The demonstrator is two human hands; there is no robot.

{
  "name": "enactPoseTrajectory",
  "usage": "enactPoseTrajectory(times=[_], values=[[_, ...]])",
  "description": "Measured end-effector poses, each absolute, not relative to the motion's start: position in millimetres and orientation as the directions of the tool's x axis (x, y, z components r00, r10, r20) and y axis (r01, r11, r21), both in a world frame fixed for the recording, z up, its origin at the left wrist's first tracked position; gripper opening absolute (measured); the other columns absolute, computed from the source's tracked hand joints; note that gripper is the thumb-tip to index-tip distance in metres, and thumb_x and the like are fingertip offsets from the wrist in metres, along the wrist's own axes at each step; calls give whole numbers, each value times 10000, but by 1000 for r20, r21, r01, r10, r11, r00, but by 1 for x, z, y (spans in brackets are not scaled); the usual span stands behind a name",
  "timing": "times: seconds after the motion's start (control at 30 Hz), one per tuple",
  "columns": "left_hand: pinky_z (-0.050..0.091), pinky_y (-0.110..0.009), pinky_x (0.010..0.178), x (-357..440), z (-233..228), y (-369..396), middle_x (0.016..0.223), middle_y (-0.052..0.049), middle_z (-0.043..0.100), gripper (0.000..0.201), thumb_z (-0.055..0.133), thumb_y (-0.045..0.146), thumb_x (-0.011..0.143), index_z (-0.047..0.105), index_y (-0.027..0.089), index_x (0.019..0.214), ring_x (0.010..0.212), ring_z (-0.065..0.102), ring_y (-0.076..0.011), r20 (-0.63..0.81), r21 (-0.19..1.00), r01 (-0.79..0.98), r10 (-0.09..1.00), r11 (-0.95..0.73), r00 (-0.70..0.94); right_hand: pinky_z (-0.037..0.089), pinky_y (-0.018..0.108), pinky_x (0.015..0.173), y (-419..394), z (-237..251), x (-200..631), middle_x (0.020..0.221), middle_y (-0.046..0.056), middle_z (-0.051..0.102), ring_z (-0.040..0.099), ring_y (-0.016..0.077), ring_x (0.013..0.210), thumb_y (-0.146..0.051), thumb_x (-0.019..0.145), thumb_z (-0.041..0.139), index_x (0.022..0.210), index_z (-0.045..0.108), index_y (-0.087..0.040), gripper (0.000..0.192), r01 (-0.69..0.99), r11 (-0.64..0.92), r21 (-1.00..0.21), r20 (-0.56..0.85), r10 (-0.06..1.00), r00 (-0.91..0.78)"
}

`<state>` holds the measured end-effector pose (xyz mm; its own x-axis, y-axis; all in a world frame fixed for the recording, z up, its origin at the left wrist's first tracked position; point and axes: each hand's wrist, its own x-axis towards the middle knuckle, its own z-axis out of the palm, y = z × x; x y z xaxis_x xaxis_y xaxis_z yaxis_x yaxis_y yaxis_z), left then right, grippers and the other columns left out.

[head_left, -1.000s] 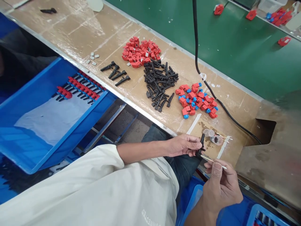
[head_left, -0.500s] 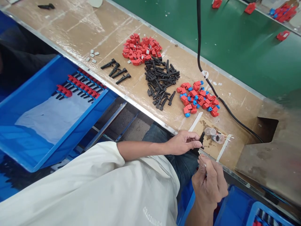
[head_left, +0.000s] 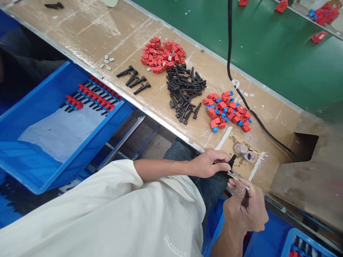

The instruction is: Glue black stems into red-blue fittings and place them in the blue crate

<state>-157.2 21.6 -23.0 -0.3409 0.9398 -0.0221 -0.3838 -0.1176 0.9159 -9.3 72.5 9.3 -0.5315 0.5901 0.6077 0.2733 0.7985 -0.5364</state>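
Black part: a small black plastic piece [head_left: 230, 161], pinched in the left hand [head_left: 210, 163] fingers at the bench edge.
Stick: the right hand [head_left: 246, 207] fingers close on a thin wooden stick [head_left: 237, 178], tip touching the piece.
Pots: two small clear cups [head_left: 245, 152] just beyond.
Done: rows of red-and-black assemblies [head_left: 89, 97] lie in the blue bin [head_left: 32, 171].
Left: a black pile [head_left: 184, 92], a red pile [head_left: 162, 55] and red-blue pieces [head_left: 227, 110] lie loose on the cardboard-covered bench [head_left: 88, 32].

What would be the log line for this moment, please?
left hand: holds black part | right hand: holds thin stick at part
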Motion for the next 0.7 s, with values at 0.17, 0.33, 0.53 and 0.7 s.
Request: enactPoseTrajectory(times=[0.17, 0.33, 0.53, 0.7], values=[[302, -227, 533, -155, -32, 22, 643, 30, 516, 566, 773, 665, 679, 558, 142, 703, 558, 416, -68, -195, 782, -622, 934, -37, -300, 594, 252, 693, 72, 13, -8, 855, 43, 708, 719, 163, 779, 30, 815, 679, 1011, 644, -166, 279, 125, 971, -203, 657, 230, -718], [282, -199, 496, -153, -37, 22, 737, -41, 640, 593, 882, 604, 564, 610, 115, 758, 577, 502, -60, -289, 512, -858, 950, 49, -118, 598, 267, 628, 74, 9, -7, 867, 52, 703, 710, 169, 767, 57, 810, 653, 1047, 670, -140, 309, 71, 941, -331, 732, 303, -610], [321, -194, 492, -157, -35, 20, 743, -44, 662, 576, 907, 570, 540, 615, 114, 734, 568, 520, -57, -251, 504, -859, 967, 85, -52, 593, 283, 551, 74, 8, -5, 905, 48, 723, 699, 170, 745, 61, 815, 618, 1055, 703, -164, 340, 42, 777, -628, 659, 560, -503], [325, -193, 481, -158, -38, 19, 775, -50, 662, 563, 922, 544, 535, 604, 120, 726, 575, 521, -58, -257, 467, -880, 965, 85, -43, 527, 257, 446, 75, 15, -6, 805, 39, 688, 677, 163, 649, -122, 885, 641, 913, 709, -148, 78, -42, 555, -831, 535, 775, -337]])
